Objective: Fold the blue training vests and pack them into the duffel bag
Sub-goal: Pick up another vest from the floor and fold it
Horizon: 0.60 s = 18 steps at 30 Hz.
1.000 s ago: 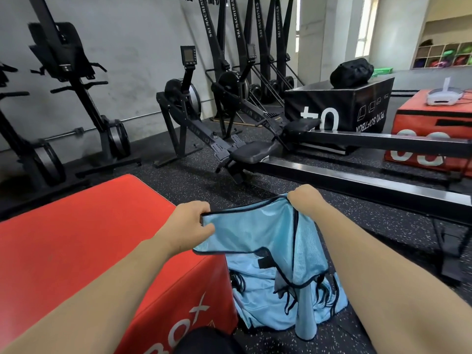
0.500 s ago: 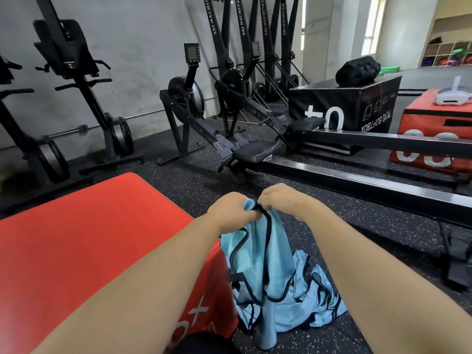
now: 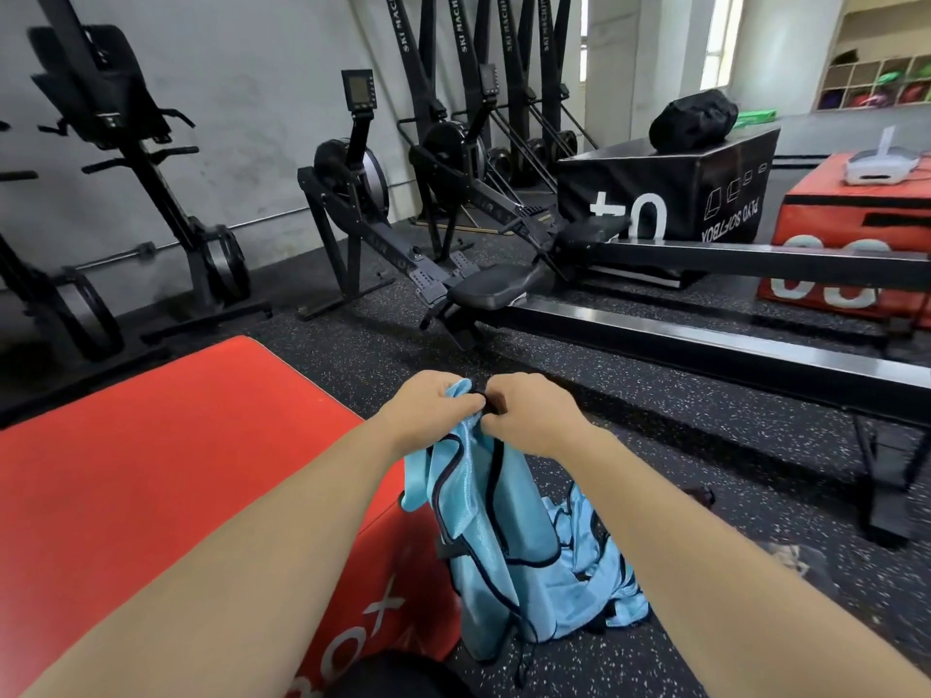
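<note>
Two bare forearms reach forward from the lower edge. Just beside the left forearm stands a red soft box (image 3: 166, 486) with white lettering on its near side. To the right of that box, a crumpled heap of blue vests (image 3: 599, 571) with dark trim lies on the speckled black floor (image 3: 655, 445).

One blue training vest (image 3: 483, 521) hangs from the hands in front of the box's corner. It is bunched in long vertical folds, and its lower end is down at the floor beside the heap.

The left hand (image 3: 430, 410) and the right hand (image 3: 534, 418) meet at the vest's top edge, knuckles close together. The left hand's fingers (image 3: 461, 403) curl round a gathered blue fold. The right hand's fingers pinch the black trim at the same top edge. The rest of the vest hangs straight below both grips.

Beyond the hands, a rowing machine (image 3: 496, 289) stretches its long black rail across the floor to the right. Behind it stands a black plyo box (image 3: 705, 193), and the black duffel bag (image 3: 692, 120) sits on top of it, well apart from the vests. Right of that, a second red box (image 3: 831, 214) carries a white device (image 3: 881, 163). More rowers and upright ski machines (image 3: 509, 68) line the grey wall
</note>
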### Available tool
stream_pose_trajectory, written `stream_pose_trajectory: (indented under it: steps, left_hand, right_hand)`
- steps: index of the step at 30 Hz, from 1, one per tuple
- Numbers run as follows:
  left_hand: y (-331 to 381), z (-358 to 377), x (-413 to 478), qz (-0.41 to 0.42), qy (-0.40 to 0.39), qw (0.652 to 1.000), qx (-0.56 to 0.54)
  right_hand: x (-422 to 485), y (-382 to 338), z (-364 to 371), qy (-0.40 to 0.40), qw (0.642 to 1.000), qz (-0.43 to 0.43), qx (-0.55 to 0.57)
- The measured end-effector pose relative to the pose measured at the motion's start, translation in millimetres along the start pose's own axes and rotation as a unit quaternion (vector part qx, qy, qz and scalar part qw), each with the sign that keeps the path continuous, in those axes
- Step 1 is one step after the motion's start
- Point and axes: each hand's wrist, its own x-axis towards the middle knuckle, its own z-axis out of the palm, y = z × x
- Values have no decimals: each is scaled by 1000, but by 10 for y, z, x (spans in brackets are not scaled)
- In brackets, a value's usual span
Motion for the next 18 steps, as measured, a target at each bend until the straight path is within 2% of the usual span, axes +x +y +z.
stream_pose_trajectory:
  steps: [3,6,8,11,18]
  left_hand:
    - [-43,-57,4,-4,11,998,59]
    - [-68,-166,-17,-16,55,984,170]
    - [-109,-247,-51,-27,81,966,243]
    - [-192,-337,-109,-38,78,945,315]
    - [-149,-533,-167,-50,117,924,361]
  right_hand:
    - [-17,-13,28,47,991,6,-125]
    - [-66,80,-9,32,977,68,-201]
    - [-98,158,-66,8,969,112,-221]
    - [-118,196,-150,-4,961,139,-240]
    - [-113,73,-379,6,951,141,-276]
